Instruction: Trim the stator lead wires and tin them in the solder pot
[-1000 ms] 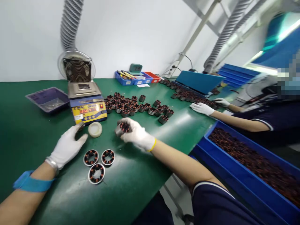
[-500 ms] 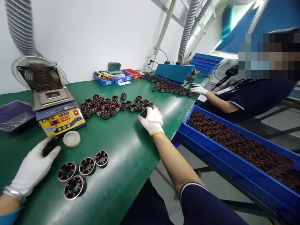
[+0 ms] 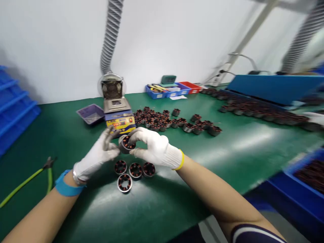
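Note:
In the head view my right hand [image 3: 154, 145], in a white glove with a yellow cuff edge, grips a motor stator [image 3: 126, 145], a metal ring with copper windings. My left hand [image 3: 97, 153], also gloved, is close on the stator's left side with fingers and thumb apart; whether it touches the ring I cannot tell. Several stators lie just in front of the hands, one of them the nearest stator [image 3: 124, 183]. Behind the held stator stands a yellow and blue winding-machine-like box [image 3: 121, 123] with a red digital display and a steel top.
A cluster of stators [image 3: 157, 119] spreads behind my right hand. Green-handled cutters [image 3: 48, 167] lie at left, near stacked blue trays [image 3: 15, 104]. A purple bin [image 3: 88, 113] sits beside the box. At right are a blue panel [image 3: 275, 89], more stators and a blue trough [image 3: 298, 182].
The view has swung left. My right hand has come back from the stator cluster with a stator in it, and my hands are now close together in front of the box.

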Motion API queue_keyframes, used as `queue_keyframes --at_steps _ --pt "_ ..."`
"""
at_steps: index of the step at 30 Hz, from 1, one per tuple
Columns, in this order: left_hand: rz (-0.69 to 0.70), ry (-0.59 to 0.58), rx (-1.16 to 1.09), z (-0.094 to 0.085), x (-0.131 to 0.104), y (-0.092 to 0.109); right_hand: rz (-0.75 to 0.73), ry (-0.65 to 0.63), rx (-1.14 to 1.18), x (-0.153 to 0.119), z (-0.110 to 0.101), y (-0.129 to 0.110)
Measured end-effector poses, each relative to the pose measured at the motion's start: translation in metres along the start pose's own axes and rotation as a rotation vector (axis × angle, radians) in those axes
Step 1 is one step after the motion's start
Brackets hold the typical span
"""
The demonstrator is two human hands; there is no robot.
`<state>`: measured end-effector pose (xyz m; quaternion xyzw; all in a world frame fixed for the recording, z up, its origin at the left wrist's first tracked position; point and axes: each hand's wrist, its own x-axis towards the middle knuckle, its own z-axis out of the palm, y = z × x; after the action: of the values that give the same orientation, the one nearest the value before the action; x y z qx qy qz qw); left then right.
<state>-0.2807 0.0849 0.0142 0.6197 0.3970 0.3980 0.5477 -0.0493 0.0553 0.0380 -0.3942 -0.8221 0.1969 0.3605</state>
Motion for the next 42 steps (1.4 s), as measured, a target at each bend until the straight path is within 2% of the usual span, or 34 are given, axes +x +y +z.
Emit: queue_keyframes --at_steps 2,5,9,12,16,20,23,26,28,29,31,33,34,35,38,39,40,41,42 --pt "-0.022 -0.047 -0.088 0.002 -0.007 0.013 -0.036 0.002 0.062 0.025 0.014 -0.011" --pt "-0.031 0.065 -0.174 -0.002 -0.010 0.020 0.070 0.033 0.117 0.045 0.027 -0.012" --pt "0.014 0.228 -0.217 -0.008 -0.003 0.012 0.177 0.120 0.260 0.047 0.038 -0.004" --pt "0.011 0.236 -0.189 -0.005 0.004 0.005 0.280 0.196 0.471 0.047 0.045 -0.001" --pt "0.007 0.235 -0.141 0.002 0.005 0.002 0.373 0.273 0.571 0.051 0.051 0.002" --pt "-0.009 0.220 -0.145 0.006 0.000 0.005 0.307 0.220 0.526 0.051 0.047 0.003" --pt "-0.027 0.191 -0.315 0.000 -0.001 0.007 0.259 0.217 0.441 0.049 0.037 -0.003" --pt "-0.029 0.289 -0.545 -0.013 0.002 0.005 0.195 0.182 0.368 0.047 0.023 -0.016" --pt "-0.127 0.339 -0.617 -0.017 0.005 0.003 0.137 0.119 0.339 0.045 0.016 -0.025" --pt "-0.226 0.281 -0.634 -0.015 0.005 0.002 0.094 0.096 0.309 0.044 0.014 -0.029" --pt "-0.441 0.001 -0.664 -0.007 0.002 0.002 -0.027 0.082 0.196 0.042 0.013 -0.033" --pt "-0.504 -0.286 -0.669 0.004 -0.003 0.003 -0.140 0.095 0.067 0.040 0.013 -0.034" --pt "-0.469 -0.327 -0.677 0.008 -0.006 0.003 -0.169 0.101 0.028 0.040 0.013 -0.034" --pt "-0.398 -0.266 -0.705 0.011 -0.007 0.003 -0.178 0.108 0.010 0.040 0.012 -0.034" --pt "-0.158 0.175 -0.849 0.010 -0.005 0.002 -0.158 0.171 0.006 0.040 0.009 -0.036" --pt "-0.103 0.291 -0.892 0.009 -0.003 0.001 -0.159 0.186 0.016 0.041 0.008 -0.037" --pt "-0.075 0.360 -0.919 0.007 -0.001 0.000 -0.164 0.192 0.032 0.041 0.008 -0.038" --pt "-0.088 0.353 -0.924 0.007 0.000 -0.001 -0.170 0.185 0.049 0.041 0.007 -0.039" --pt "-0.144 0.272 -0.914 0.008 -0.001 -0.001 -0.173 0.167 0.064 0.041 0.007 -0.040"
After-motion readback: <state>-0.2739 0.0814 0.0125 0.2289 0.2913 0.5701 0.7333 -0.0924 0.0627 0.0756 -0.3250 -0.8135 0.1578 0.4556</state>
